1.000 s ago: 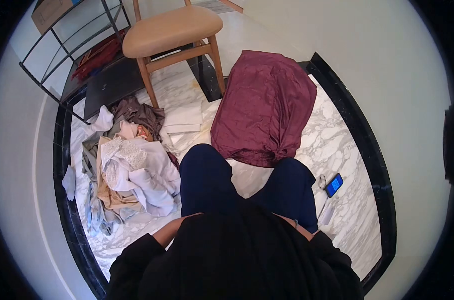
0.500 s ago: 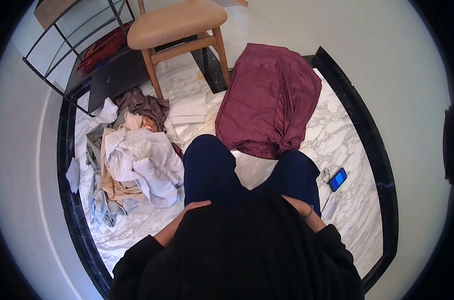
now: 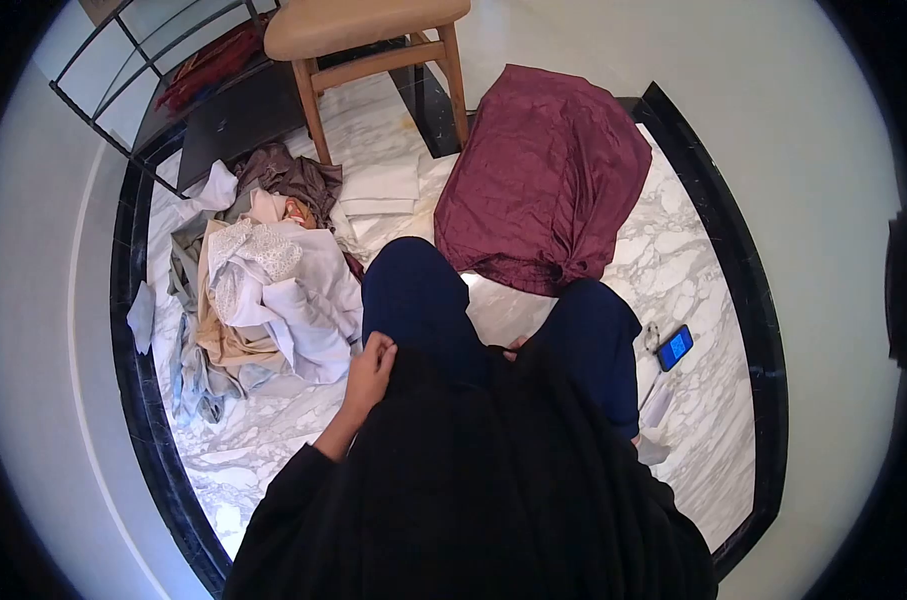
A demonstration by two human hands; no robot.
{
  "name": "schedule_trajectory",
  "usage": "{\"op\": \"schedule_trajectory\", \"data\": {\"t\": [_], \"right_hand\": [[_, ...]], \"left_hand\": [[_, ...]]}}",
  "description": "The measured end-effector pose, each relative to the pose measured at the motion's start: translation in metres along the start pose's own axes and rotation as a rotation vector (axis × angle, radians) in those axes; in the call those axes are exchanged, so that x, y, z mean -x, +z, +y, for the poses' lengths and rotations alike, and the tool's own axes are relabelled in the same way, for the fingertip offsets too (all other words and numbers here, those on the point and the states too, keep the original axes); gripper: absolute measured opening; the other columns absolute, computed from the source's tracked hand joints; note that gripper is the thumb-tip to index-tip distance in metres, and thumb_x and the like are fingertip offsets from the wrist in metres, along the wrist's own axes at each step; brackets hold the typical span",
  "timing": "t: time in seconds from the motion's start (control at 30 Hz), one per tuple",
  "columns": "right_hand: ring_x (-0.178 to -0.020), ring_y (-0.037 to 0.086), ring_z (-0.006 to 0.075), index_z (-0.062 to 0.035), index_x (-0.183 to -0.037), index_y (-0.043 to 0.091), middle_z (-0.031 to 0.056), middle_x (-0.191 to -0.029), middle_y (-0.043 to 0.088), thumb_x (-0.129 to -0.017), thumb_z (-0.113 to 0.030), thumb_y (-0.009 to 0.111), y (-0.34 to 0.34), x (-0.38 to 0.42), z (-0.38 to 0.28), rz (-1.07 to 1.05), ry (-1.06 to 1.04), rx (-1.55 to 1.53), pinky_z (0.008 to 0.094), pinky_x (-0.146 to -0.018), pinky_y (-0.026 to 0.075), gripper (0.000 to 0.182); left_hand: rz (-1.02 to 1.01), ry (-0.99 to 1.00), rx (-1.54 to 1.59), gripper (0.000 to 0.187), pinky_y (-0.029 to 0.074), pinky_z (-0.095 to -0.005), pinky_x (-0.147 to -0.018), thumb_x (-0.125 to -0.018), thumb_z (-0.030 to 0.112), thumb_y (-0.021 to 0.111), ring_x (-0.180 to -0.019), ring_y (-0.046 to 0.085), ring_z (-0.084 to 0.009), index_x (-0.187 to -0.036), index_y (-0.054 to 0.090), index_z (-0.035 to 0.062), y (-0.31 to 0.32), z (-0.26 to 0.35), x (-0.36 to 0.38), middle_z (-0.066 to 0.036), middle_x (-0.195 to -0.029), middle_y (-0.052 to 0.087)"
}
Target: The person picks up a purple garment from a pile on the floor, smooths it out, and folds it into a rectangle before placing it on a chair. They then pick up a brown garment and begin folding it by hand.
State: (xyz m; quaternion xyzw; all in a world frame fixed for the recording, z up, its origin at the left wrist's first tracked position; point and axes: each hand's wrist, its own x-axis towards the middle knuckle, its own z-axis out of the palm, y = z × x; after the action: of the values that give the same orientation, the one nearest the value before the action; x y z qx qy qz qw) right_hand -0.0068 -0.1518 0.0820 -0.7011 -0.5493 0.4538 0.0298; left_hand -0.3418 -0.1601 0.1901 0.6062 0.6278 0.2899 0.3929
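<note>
My left hand (image 3: 371, 370) is by my left knee, its fingers closed on the edge of the black garment (image 3: 443, 480) I wear. Between my thighs, a bit of my right hand (image 3: 516, 347) shows at the garment's front hem, where the cloth is bunched; the rest is covered by black fabric. The garment lies over my dark blue trousers (image 3: 413, 290). Left of my knees is a loose heap of clothes, with a white lace-trimmed garment (image 3: 303, 290) on top. In front of my right knee lies a maroon satiny cloth (image 3: 543, 180), gathered at its near end.
A wooden chair (image 3: 368, 30) with a tan seat stands ahead, beside a black metal rack (image 3: 143, 60). Folded white cloth (image 3: 378, 185) lies near the chair. To the right, a lit phone (image 3: 675, 348) rests on the marble floor (image 3: 693, 430). Walls rise on both sides.
My left hand has moved forward and up to the garment's edge by the knee. The right hand has moved inward between my thighs, and the view has tilted slightly down.
</note>
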Motion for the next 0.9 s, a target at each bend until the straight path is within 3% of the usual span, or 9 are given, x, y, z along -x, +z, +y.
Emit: {"op": "schedule_trajectory", "data": {"t": [0.1, 0.2, 0.3, 0.4, 0.5, 0.57, 0.63, 0.83, 0.9], "right_hand": [[-0.082, 0.066, 0.0200, -0.0097, -0.097, 0.067, 0.0073, -0.080, 0.069, -0.087, -0.034, 0.067, -0.022, 0.044, -0.056, 0.262, 0.057, 0.035, 0.0347, -0.077, 0.048, 0.027], [-0.082, 0.064, 0.0159, -0.0121, -0.096, 0.067, 0.0077, -0.081, 0.067, -0.086, -0.035, 0.069, -0.014, 0.034, -0.049, 0.188, -0.021, -0.136, 0.0318, -0.077, 0.047, 0.025], [-0.084, 0.066, 0.0251, -0.0093, -0.094, 0.065, 0.0134, -0.087, 0.068, -0.091, -0.038, 0.061, -0.005, 0.036, -0.039, 0.040, -0.146, -0.201, 0.0379, -0.075, 0.049, 0.029], [-0.076, 0.065, 0.0191, 0.0009, -0.096, 0.064, 0.0107, -0.085, 0.068, -0.092, -0.026, 0.058, -0.023, 0.042, 0.002, -0.244, -0.334, -0.723, 0.0317, -0.069, 0.051, 0.028], [-0.082, 0.061, 0.0109, 0.0013, -0.103, 0.066, 0.0044, -0.093, 0.068, -0.092, -0.015, 0.056, -0.102, 0.105, -0.006, -0.611, 0.016, -0.458, 0.0287, -0.073, 0.051, 0.022], [-0.086, 0.060, 0.0082, 0.0015, -0.107, 0.066, 0.0022, -0.096, 0.068, -0.091, -0.008, 0.056, -0.126, 0.127, -0.010, -0.735, 0.063, -0.433, 0.0278, -0.078, 0.051, 0.022], [-0.082, 0.064, 0.0094, 0.0007, -0.109, 0.065, 0.0032, -0.096, 0.069, -0.090, -0.004, 0.052, -0.117, 0.142, 0.011, -0.729, -0.119, -0.352, 0.0258, -0.070, 0.055, 0.023], [-0.083, 0.062, 0.0092, 0.0011, -0.109, 0.064, 0.0002, -0.094, 0.068, -0.090, 0.000, 0.055, -0.103, 0.185, -0.033, -0.309, -0.013, -0.885, 0.0273, -0.074, 0.051, 0.021], [-0.078, 0.066, 0.0157, -0.0007, -0.103, 0.063, 0.0046, -0.088, 0.069, -0.090, -0.002, 0.056, -0.087, 0.181, -0.026, 0.007, -0.197, -0.460, 0.0311, -0.069, 0.051, 0.014]], "left_hand": [[-0.095, -0.077, 0.240, 0.017, 0.044, -0.0315, -0.066, -0.095, 0.022, 0.059, -0.073, 0.061, -0.0180, -0.096, 0.055, 0.0053, -0.018, -0.035, 0.033, -0.005, -0.077, 0.061], [-0.413, -0.427, 0.429, 0.012, 0.044, -0.0262, -0.075, -0.094, 0.017, 0.061, -0.082, 0.060, -0.0093, -0.100, 0.059, 0.0064, -0.051, -0.059, 0.074, 0.004, -0.089, 0.065], [-0.460, -0.403, 0.589, 0.016, 0.046, -0.0274, -0.083, -0.094, 0.017, 0.061, -0.093, 0.059, -0.0088, -0.105, 0.060, 0.0059, -0.072, -0.036, 0.105, 0.000, -0.098, 0.065], [-0.285, -0.598, 0.662, 0.022, 0.043, -0.0308, -0.097, -0.093, 0.017, 0.062, -0.109, 0.055, -0.0102, -0.111, 0.061, 0.0050, -0.082, -0.039, 0.123, -0.001, -0.109, 0.063], [-0.327, -0.684, 0.959, 0.023, 0.047, -0.0271, -0.087, -0.092, 0.016, 0.063, -0.100, 0.059, -0.0103, -0.111, 0.059, 0.0034, -0.087, -0.012, 0.142, 0.000, -0.106, 0.064], [-0.349, -0.487, 0.386, 0.018, 0.049, -0.0286, -0.072, -0.092, 0.016, 0.064, -0.083, 0.062, -0.0103, -0.105, 0.063, 0.0035, -0.070, -0.069, 0.165, 0.000, -0.091, 0.068], [-0.307, -0.509, 0.310, 0.016, 0.049, -0.0290, -0.071, -0.092, 0.015, 0.063, -0.081, 0.062, -0.0103, -0.102, 0.063, 0.0036, -0.060, -0.087, 0.170, -0.001, -0.089, 0.068], [0.011, -0.617, 0.289, 0.012, 0.048, -0.0303, -0.066, -0.092, 0.015, 0.063, -0.075, 0.061, -0.0100, -0.095, 0.064, 0.0037, -0.023, -0.141, 0.168, -0.002, -0.082, 0.068], [0.108, -0.628, 0.279, 0.011, 0.048, -0.0308, -0.065, -0.092, 0.015, 0.063, -0.074, 0.061, -0.0099, -0.092, 0.065, 0.0037, -0.018, -0.154, 0.167, -0.002, -0.079, 0.068]]}}
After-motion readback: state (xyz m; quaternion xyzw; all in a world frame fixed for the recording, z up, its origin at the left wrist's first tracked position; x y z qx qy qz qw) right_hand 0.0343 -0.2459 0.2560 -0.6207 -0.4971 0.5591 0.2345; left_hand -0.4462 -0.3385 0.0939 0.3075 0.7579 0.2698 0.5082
